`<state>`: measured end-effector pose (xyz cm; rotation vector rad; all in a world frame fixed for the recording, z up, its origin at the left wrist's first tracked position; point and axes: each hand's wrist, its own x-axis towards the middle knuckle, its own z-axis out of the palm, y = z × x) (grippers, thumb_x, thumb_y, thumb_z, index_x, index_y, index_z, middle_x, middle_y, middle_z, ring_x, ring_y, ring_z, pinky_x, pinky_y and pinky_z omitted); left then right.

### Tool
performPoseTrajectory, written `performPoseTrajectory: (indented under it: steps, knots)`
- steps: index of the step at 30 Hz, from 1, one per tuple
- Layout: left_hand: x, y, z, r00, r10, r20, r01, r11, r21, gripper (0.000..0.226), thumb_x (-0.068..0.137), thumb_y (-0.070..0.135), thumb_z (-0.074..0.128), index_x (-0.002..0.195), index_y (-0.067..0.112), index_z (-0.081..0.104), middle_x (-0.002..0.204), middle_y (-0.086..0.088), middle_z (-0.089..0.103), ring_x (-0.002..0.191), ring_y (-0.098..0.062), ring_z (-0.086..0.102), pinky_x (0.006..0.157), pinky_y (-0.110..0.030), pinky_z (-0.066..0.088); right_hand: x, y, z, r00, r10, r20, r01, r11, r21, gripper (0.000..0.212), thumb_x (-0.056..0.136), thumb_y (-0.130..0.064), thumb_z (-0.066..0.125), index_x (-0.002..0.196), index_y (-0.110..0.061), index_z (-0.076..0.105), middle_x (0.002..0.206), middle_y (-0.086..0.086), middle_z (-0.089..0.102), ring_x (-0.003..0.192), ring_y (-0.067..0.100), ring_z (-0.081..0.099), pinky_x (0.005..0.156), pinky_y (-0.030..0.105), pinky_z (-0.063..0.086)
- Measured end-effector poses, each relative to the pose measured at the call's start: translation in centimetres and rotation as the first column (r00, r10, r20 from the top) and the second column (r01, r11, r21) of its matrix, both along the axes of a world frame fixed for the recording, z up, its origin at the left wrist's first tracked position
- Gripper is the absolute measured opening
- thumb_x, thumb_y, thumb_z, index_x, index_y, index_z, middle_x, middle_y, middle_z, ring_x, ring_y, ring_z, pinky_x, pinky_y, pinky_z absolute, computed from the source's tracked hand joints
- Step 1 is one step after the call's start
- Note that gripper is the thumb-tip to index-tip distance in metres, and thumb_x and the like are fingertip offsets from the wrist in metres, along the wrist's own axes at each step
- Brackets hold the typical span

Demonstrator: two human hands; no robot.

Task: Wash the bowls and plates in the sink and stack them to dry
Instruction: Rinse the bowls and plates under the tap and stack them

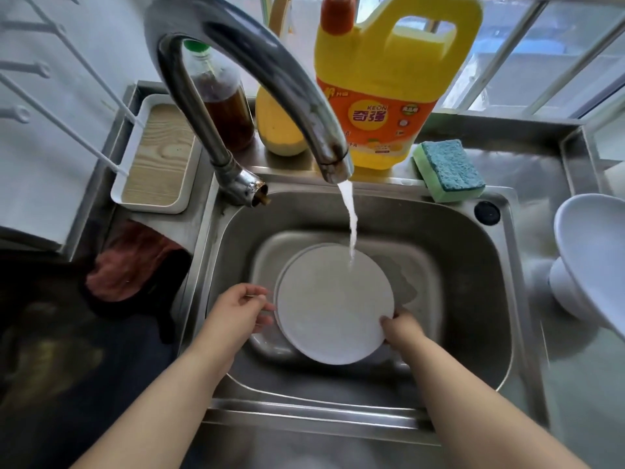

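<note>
While the tap (333, 164) runs onto its far edge, both hands, left (238, 313) and right (400, 328), grip the plate (333, 304) by opposite rims, so it's rinsing, and I'd guess tilting it comes next.

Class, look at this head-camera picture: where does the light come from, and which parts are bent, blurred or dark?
Head view: daylight enters through the window at upper right; wide-angle distortion bows the faucet and sink rim; the plate looks slightly soft; the lower left corner is dark.
</note>
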<state>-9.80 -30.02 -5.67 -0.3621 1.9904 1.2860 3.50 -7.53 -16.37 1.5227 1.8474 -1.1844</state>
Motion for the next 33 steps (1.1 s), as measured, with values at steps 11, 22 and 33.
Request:
performPoseTrajectory:
  steps: [11, 22, 33]
  knots:
    - [0.8, -0.8, 0.6, 0.999, -0.045, 0.022, 0.046, 0.999, -0.016, 0.016, 0.098, 0.005, 0.047, 0.09, 0.014, 0.057, 0.079, -0.009, 0.066, 0.065, -0.022, 0.059, 0.06, -0.03, 0.045, 2.6, 1.4, 6.1, 0.996, -0.004, -0.087, 0.001, 1.0, -0.027, 0.02, 0.088, -0.008, 0.048, 0.106, -0.004, 0.056, 0.086, 0.01, 0.062, 0.073, 0.024, 0.059, 0.059, 0.03, 0.046]
    - [2.7, 0.0, 2.3, 0.987, -0.156, 0.046, 0.157, 0.987, -0.015, 0.011, 0.098, 0.015, 0.049, 0.102, 0.01, 0.059, 0.088, -0.011, 0.067, 0.07, -0.023, 0.063, 0.065, -0.034, 0.051, 6.9, 1.0, 15.4, 0.928, -0.193, -0.318, 0.18, 0.981, -0.069, 0.009, 0.095, -0.012, 0.05, 0.098, -0.013, 0.059, 0.095, 0.009, 0.063, 0.08, 0.02, 0.061, 0.057, 0.025, 0.05]
    - [4.4, 2.7, 6.5, 0.981, -0.136, 0.141, 0.106, 0.974, 0.2, 0.025, 0.103, 0.024, 0.039, 0.108, 0.007, 0.057, 0.093, -0.019, 0.071, 0.083, -0.03, 0.07, 0.073, -0.038, 0.057, 7.3, -1.4, 17.4, 0.781, -0.436, -0.448, 0.395, 0.899, -0.188, 0.006, 0.094, -0.009, 0.054, 0.098, -0.006, 0.056, 0.097, 0.014, 0.061, 0.084, 0.023, 0.061, 0.056, 0.025, 0.05]
